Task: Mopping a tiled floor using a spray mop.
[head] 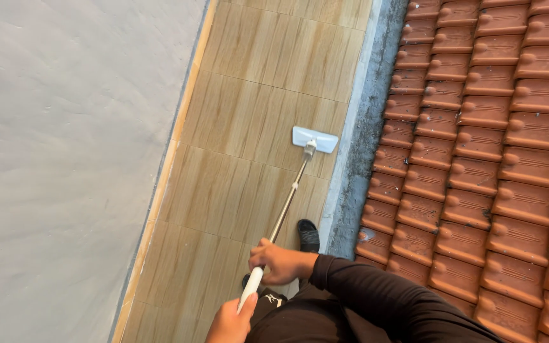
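Narrow wood-look tile floor (249,114) runs between a grey wall and a clay-tiled roof. Both hands, left hand (230,324) and right hand (277,262), wrap closed around the mop handle (287,203); its flat white mop head (314,139) lies mid-floor by the right edge. I'd judge plenty remains beyond, though no wet trail shows.

Wall (65,159) left, floor (249,121) mid, prob. roof (490,127) right.

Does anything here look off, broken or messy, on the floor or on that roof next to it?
Nothing is spilled or broken. The mop lies flat on the floor, held by the right hand and left hand. The one rough spot is the grey ledge beside the roof tiles: it looks stained and weathered.
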